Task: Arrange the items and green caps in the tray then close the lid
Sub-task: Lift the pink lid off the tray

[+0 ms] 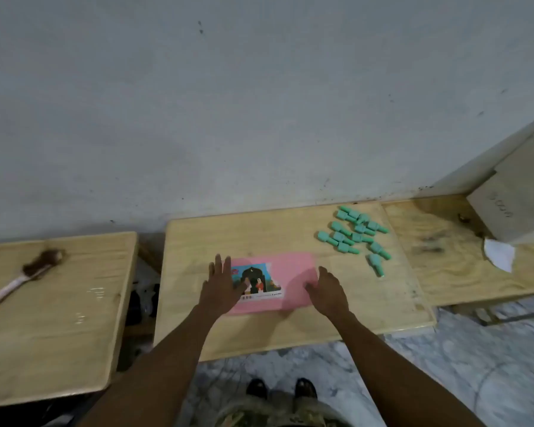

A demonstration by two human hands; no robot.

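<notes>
A pink box (pixel 272 283) lies flat and shut on the middle desk (pixel 290 322), its lid bearing a picture label toward the left side. The print on the label is too blurred to read, and what the box holds is hidden under the lid.

The left hand (pixel 221 289) lies palm down over the box's left end with fingers spread and straight, an open grip clasping nothing; it covers the label's left edge and the box's near-left corner. The right hand (pixel 329 292) rests at the box's right end with its fingers curled loosely downward. Its fingertips seem to touch the lid's right part, but I cannot tell whether they hook the edge; nothing is held in it.

A loose heap of green caps (pixel 356 235) lies on the same desk, well apart from the box, toward the far right corner. Several overlap, so their number is hard to make out.

On the left desk (pixel 50 318) a brush (pixel 25 274) with a pale handle lies on its side, the handle cut off by the frame edge. At right a grey box (pixel 515 198) is cut off too, with white paper (pixel 500 254) poking out beneath it.
</notes>
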